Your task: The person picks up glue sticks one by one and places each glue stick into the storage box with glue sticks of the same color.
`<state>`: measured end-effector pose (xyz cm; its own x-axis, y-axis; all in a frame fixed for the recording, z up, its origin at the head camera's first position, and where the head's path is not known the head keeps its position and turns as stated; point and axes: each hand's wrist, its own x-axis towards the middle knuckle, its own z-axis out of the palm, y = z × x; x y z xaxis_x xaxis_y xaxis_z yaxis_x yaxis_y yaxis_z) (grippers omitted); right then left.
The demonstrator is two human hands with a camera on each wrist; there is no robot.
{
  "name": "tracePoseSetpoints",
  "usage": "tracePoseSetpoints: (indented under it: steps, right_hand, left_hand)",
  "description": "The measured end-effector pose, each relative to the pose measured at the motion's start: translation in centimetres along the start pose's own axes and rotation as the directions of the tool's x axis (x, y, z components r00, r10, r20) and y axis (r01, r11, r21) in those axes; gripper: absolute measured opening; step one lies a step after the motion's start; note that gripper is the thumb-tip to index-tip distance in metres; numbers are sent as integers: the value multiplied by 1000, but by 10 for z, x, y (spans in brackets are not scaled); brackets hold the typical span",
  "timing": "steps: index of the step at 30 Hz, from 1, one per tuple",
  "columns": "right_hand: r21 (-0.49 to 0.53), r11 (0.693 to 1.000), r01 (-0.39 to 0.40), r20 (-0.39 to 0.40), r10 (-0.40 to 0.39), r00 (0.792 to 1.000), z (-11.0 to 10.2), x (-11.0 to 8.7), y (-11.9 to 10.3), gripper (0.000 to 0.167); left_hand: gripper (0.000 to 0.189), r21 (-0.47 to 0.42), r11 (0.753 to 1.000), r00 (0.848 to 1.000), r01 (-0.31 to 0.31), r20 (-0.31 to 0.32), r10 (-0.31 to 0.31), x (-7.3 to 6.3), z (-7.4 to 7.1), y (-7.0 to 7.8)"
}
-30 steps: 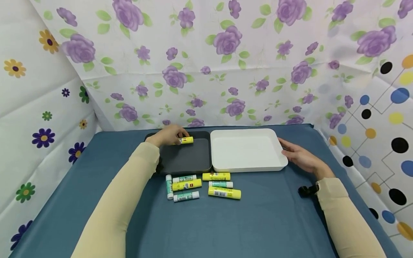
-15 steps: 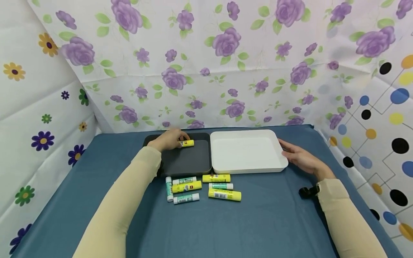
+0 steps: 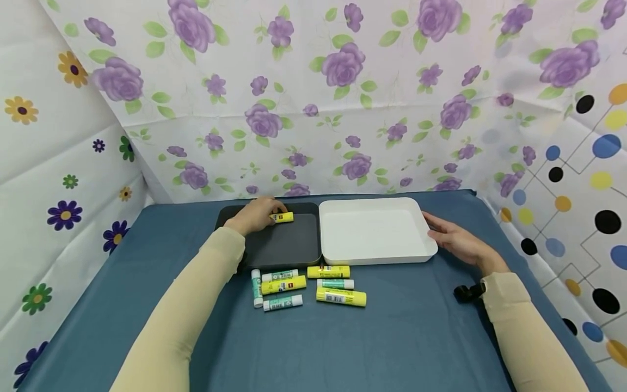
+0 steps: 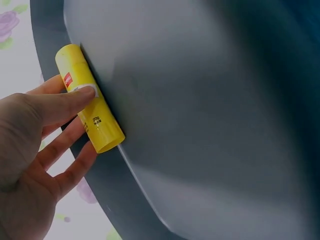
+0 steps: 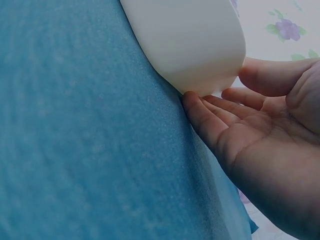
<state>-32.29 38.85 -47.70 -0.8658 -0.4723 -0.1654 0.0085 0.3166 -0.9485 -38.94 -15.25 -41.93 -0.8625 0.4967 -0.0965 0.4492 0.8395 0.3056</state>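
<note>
A yellow glue stick [image 4: 90,99] lies in the grip of my left hand [image 3: 256,214], between thumb and fingers. It is against the far inner edge of the dark grey tray [image 3: 283,245], and part of it is hidden by the hand in the head view. My right hand [image 3: 459,239] rests with fairly straight fingers on the right side of the white tray [image 3: 377,231]. In the right wrist view, fingertips and thumb [image 5: 267,77] touch the white tray's corner [image 5: 210,75]. The two trays stand side by side.
Before the trays lie several glue sticks: yellow ones such as the barcode-side stick [image 3: 340,296], and smaller green-and-white ones such as the upright-lying stick [image 3: 257,288]. A blue cloth [image 3: 392,343] covers the table. Flowered sheets [image 3: 294,81] hang behind and at the left.
The head view has tilted up slightly. My left hand and the yellow glue stick have settled a little lower at the dark tray's far edge. The right hand stays against the white tray.
</note>
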Motion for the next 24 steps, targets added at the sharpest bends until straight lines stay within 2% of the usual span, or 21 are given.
tracePoseSetpoints:
  steps: [6,14,24]
  right_hand:
    - [19,1000,11,16,-12,1000,-1,-1,-1,76]
    - [23,1000,0,8,0,1000,-1,-1,-2,76]
    - [35,999,-10,-2,10,1000,1,0,-4,78]
  left_hand:
    - [33,33,999,998,27,-56,-25,-2,-1,3]
    - [27,32,999,996,13,-89,-10,-2,-3,1]
    - [22,74,997,991,2,-135,8,-3,-2,1]
